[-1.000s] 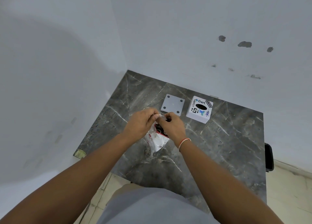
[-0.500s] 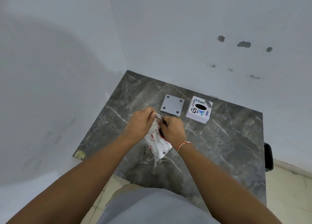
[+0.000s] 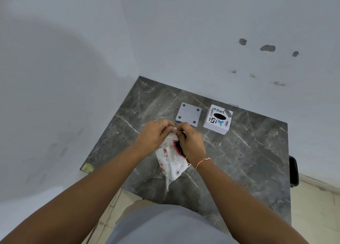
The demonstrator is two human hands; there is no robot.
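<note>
Plastic bag (image 3: pixel 172 162), white with red print and dark contents showing near its top, was held over the dark marble table (image 3: pixel 248 161), to the left of the white sticker-covered box (image 3: pixel 218 119) and nearer the person than it. The bag's lower end trailed toward the person; whether it touched the table could not be determined. The left hand (image 3: pixel 152 135) had its fingers curled and pinched the bag's top edge. The right hand (image 3: pixel 192 142), likewise curled, pinched the same edge from the opposite side, its fingertips close against those of the left hand. Both hands were left of the box. A red-and-white thread band (image 3: pixel 202 161) encircled the right wrist. A grey square plate (image 3: pixel 188 114) with four corner holes lay flat just left of the box, apart from it. The box stood on the table, with a dark oval opening in its top face.
</note>
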